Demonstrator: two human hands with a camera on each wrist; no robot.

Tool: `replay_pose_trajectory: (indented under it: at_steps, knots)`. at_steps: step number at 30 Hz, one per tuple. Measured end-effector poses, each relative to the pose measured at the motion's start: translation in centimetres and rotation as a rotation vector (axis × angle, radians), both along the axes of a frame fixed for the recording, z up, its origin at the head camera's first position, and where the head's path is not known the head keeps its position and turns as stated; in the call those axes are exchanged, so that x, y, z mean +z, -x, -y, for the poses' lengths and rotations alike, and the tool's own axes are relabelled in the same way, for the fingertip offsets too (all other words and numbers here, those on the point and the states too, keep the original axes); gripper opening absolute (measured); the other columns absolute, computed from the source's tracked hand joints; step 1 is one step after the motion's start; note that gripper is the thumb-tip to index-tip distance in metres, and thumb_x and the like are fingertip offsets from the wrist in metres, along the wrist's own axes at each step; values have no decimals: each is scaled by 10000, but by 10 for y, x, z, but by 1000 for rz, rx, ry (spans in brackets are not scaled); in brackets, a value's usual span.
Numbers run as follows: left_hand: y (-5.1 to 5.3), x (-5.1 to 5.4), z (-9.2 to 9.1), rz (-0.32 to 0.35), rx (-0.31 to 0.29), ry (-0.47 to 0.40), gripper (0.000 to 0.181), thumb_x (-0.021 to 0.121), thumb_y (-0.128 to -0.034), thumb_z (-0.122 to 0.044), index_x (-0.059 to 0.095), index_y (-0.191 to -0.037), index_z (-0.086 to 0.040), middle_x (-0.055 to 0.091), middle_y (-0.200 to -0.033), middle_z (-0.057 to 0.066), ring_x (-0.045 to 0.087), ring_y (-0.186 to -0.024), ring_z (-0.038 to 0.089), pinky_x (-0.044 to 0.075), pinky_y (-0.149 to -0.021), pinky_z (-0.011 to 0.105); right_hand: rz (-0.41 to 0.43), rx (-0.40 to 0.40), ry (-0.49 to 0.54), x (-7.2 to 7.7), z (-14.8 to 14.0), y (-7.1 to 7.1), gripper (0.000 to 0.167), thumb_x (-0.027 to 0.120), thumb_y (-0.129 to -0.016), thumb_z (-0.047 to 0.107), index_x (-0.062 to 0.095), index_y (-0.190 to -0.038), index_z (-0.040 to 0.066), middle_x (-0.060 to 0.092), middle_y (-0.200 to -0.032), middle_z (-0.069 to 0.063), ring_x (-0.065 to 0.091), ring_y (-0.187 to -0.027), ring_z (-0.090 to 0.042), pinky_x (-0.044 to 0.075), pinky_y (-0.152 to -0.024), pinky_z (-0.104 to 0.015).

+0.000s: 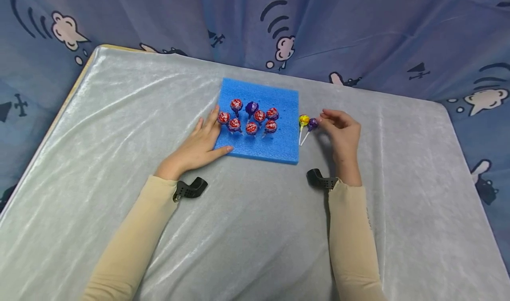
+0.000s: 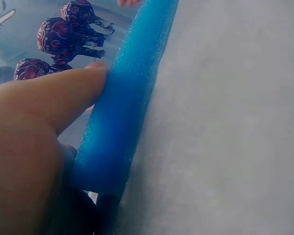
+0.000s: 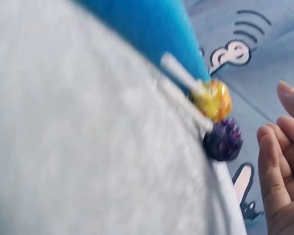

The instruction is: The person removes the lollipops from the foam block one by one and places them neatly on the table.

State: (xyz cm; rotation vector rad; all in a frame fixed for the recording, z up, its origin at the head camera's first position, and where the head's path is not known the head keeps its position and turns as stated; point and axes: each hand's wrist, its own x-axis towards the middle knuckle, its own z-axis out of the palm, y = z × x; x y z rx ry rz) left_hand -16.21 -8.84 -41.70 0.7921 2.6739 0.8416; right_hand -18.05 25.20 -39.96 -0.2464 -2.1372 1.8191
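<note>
A blue foam block (image 1: pixel 284 148) holds several upright lollipops, mostly red-and-white ones (image 1: pixel 251 128) and one purple (image 1: pixel 252 108). My left hand (image 1: pixel 196 149) rests on the block's left side, fingers spread, the thumb on its front edge; the left wrist view shows this thumb (image 2: pixel 63 95) against the blue foam (image 2: pixel 117 107). Just right of the block lie a yellow lollipop (image 1: pixel 304 120) and a dark purple one (image 1: pixel 312 124). Beside the purple one is my right hand (image 1: pixel 341 135), fingers bent, holding nothing; a gap shows between the hand (image 3: pixel 284 171) and the purple candy (image 3: pixel 224 139) in the right wrist view.
Grey velvety cloth (image 1: pixel 255 230) covers the table. A blue patterned curtain (image 1: pixel 358 26) hangs behind it. Black camera mounts sit at the left wrist (image 1: pixel 191 188) and right wrist (image 1: pixel 320 179).
</note>
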Motion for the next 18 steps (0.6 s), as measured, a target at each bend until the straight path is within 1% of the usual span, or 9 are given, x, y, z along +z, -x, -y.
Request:
replay_pose_trajectory:
  at_steps: [2, 6, 11, 14, 18]
  knots:
    - [0, 0, 0, -3, 1, 1, 826, 489, -966, -419, 45, -1484, 47, -197, -1546, 145, -125, -1423, 229, -84, -1131, 428, -39, 29, 16, 4, 4, -1, 227, 753, -758, -41, 705, -979, -65, 687, -824, -6, 635, -732, -112, 505, -702, -177]
    - [0, 1, -1, -7, -2, 0, 833, 494, -964, -418, 33, -1485, 39, -201, -1546, 141, -131, -1422, 221, -85, -1131, 430, -95, 113, 6, 12, 14, -4, 218, 739, -768, -51, 701, -982, -78, 700, -839, -3, 648, -744, -110, 510, -716, -182]
    - [1, 2, -1, -9, -3, -2, 824, 499, -963, -412, 58, -1483, 49, -201, -1545, 145, -126, -1423, 224, -85, -1130, 433, -137, 239, -20, 20, 28, -7, 268, 728, -780, -55, 648, -1012, -162, 705, -850, 4, 656, -754, -108, 520, -719, -198]
    - [0, 3, -1, -9, -4, -7, 815, 497, -964, -407, 72, -1481, 60, -197, -1544, 154, -117, -1424, 241, -85, -1130, 440, -120, 320, -28, 23, 37, -10, 272, 721, -787, -57, 637, -1019, -172, 703, -866, -7, 655, -767, -115, 525, -727, -207]
    - [-1, 2, -1, -1, -8, -6, 808, 492, -967, -402, 76, -1479, 65, -194, -1543, 161, -114, -1424, 260, -86, -1129, 443, -67, 415, -37, 25, 49, -15, 260, 720, -784, -61, 644, -1012, -161, 703, -881, -55, 658, -768, -118, 531, -726, -213]
